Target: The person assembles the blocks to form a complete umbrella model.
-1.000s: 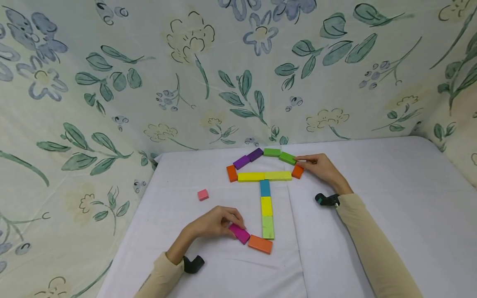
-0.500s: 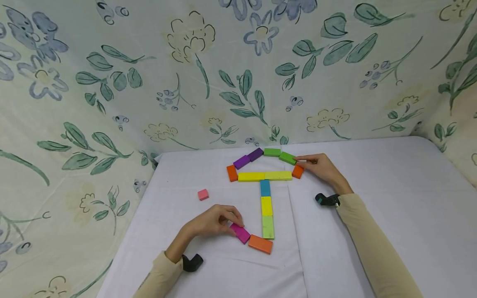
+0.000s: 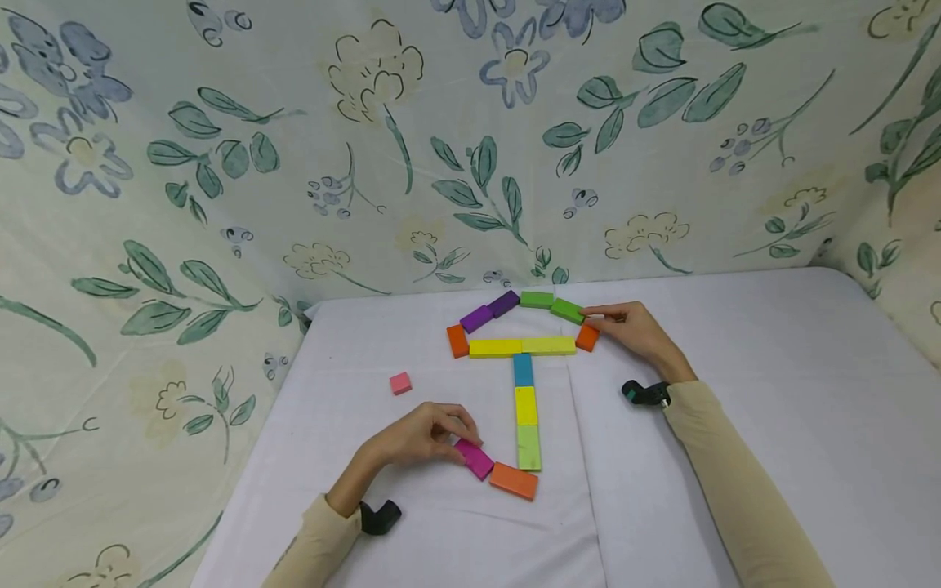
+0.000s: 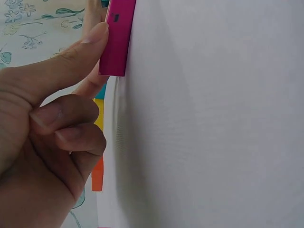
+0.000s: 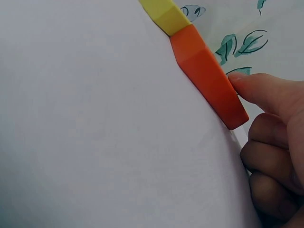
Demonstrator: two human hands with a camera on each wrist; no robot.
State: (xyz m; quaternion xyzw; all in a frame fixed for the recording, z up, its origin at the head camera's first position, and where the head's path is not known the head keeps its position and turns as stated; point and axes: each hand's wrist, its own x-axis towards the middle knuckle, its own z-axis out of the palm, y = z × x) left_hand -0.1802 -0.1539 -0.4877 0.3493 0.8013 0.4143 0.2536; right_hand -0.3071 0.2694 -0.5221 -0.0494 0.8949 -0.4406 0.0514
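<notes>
My left hand (image 3: 422,433) pinches a magenta block (image 3: 476,460) between thumb and fingertips. One end of that block meets an orange block (image 3: 514,481) lying at the foot of a column of light green (image 3: 528,447), yellow (image 3: 525,406) and blue (image 3: 523,370) blocks. At the far side my right hand (image 3: 635,331) pinches the right end of a green block (image 3: 568,311), its thumb just above a small red-orange block (image 3: 587,338). In the right wrist view, this red-orange block (image 5: 209,76) hides the thumb's contact; the other fingers are curled.
Two long yellow blocks (image 3: 496,349) form a bar above the column. Purple blocks (image 3: 504,305), another green block (image 3: 537,300) and a red-orange block (image 3: 457,342) continue the arch. A pink cube (image 3: 400,384) lies apart at left. Floral cloth (image 3: 470,147) hangs behind the white table (image 3: 772,392).
The left hand and the magenta block have shifted very slightly away from me and to the right. My right hand and the other blocks look unmoved.
</notes>
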